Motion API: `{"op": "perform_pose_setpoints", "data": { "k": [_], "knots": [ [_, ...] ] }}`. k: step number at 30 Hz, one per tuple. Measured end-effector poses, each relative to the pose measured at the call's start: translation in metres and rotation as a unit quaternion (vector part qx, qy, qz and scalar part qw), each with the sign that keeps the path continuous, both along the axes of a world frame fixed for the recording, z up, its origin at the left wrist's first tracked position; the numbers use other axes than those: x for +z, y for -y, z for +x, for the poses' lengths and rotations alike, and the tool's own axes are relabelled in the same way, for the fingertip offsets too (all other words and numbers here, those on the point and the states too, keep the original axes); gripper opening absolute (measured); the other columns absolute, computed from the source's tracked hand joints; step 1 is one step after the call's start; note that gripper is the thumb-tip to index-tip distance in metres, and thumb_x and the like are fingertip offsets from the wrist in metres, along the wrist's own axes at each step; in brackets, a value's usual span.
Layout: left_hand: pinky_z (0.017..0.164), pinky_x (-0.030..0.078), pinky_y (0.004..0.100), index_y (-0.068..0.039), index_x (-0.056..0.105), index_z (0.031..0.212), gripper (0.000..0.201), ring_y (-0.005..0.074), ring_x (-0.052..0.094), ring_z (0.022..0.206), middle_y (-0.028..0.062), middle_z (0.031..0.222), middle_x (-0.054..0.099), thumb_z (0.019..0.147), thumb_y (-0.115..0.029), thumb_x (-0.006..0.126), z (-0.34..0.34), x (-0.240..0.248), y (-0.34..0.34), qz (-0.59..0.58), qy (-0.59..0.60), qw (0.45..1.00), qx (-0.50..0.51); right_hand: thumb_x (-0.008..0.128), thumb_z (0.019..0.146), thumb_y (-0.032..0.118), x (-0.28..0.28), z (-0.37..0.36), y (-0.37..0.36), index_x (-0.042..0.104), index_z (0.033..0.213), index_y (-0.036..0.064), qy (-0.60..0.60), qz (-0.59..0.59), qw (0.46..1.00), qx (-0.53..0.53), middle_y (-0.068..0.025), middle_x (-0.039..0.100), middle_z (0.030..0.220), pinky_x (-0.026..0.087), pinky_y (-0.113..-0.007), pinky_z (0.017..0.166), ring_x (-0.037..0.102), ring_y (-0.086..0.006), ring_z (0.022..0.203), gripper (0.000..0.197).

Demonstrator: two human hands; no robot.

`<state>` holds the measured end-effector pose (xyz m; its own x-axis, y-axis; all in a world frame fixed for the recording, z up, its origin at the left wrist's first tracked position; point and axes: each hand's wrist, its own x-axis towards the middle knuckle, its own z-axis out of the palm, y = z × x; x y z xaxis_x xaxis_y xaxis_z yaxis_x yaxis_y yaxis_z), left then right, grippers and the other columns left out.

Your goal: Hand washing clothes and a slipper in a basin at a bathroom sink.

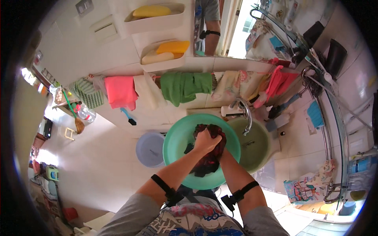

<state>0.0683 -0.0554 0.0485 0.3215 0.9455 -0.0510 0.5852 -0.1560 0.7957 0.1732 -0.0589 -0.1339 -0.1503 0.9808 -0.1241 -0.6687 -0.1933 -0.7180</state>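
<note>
A wide green plastic basin (171,139) sits in front of me, partly over the sink. In it lies a dark red and black cloth (205,167), bunched up and looking wet. My left hand (206,141) is closed on the upper part of the cloth, knuckles up. Close against it, my right hand (221,149) also grips the bunched cloth; most of its fingers are hidden by the folds and the left hand. A small dark piece of the cloth spreads toward the basin's left side.
Right of the basin is a green sink (260,151) under a chrome faucet (248,118). A pale blue tub (146,151) stands lower on the left. Towels, among them a green towel (185,87) and a pink towel (121,92), hang along the wall. Glass shelving (342,137) lines the right.
</note>
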Motion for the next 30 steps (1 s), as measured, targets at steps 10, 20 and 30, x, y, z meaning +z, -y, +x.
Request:
{"op": "perform_pose_setpoints", "data": {
  "k": [10,20,30],
  "knots": [
    [0.084,0.045,0.0443,-0.003,0.053,0.105,0.050,0.0346,0.054,0.104,0.0181,0.114,0.053,0.072,-0.037,0.070,-0.069,-0.014,-0.025,0.009,-0.284,0.959,0.001,0.053,0.088,0.042,0.157,0.031,0.015,0.054,0.112,-0.0007,0.268,-0.164,0.949,-0.005,-0.0167,0.056,0.111,0.043,-0.041,0.086,0.053,-0.0288,0.102,0.050],
    [0.097,0.018,0.0703,-0.008,0.052,0.125,0.068,0.0350,0.014,0.136,0.0132,0.149,0.013,0.067,-0.042,0.060,-0.053,-0.041,0.018,0.120,-0.382,0.909,-0.114,0.061,0.080,0.031,0.137,-0.002,0.046,0.025,0.140,0.0246,0.815,0.151,0.552,0.092,-0.0227,0.029,0.139,0.035,-0.053,0.098,0.036,-0.0440,0.121,0.070],
    [0.096,0.024,0.0697,-0.007,0.043,0.132,0.051,0.0377,0.015,0.134,0.0164,0.146,0.020,0.086,-0.029,0.047,-0.041,-0.097,-0.002,0.092,-0.437,0.882,-0.150,0.056,0.082,0.030,0.082,-0.022,0.025,0.027,0.140,0.0143,0.858,0.083,0.505,0.047,-0.0216,0.034,0.135,0.036,-0.056,0.094,0.043,-0.0438,0.114,0.067]
  ]
}}
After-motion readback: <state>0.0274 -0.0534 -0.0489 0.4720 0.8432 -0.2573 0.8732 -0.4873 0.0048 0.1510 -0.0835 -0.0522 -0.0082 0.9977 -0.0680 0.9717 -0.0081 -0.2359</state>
